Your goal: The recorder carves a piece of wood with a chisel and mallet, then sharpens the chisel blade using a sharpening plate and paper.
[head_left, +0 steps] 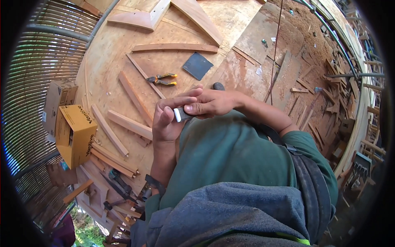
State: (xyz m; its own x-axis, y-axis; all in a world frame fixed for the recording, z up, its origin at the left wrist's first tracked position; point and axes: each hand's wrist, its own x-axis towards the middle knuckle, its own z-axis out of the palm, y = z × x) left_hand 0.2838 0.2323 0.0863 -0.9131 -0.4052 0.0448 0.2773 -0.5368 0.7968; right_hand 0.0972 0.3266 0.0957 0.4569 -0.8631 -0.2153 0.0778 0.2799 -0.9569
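My two hands meet in front of my green shirt, over the plywood. Between them is a small dark grey piece with a white edge (179,115); most of it is covered, and its kind does not show. My right hand (212,103) comes across from the right, closed on the piece with the thumb pressed along it. Below and to the left, my left hand (166,117) has its palm turned up around the piece, thumb raised and fingers partly behind the right hand. Pliers with yellow and black handles (163,79) and a dark square sheet (198,66) lie beyond.
Several wooden strips lie on the plywood (103,78), one of them a curved strip (175,48). A joined wooden frame piece (138,19) is at the far edge. Yellow and brown cardboard boxes (76,133) stand at left. Offcuts (329,103) litter the dirt at right.
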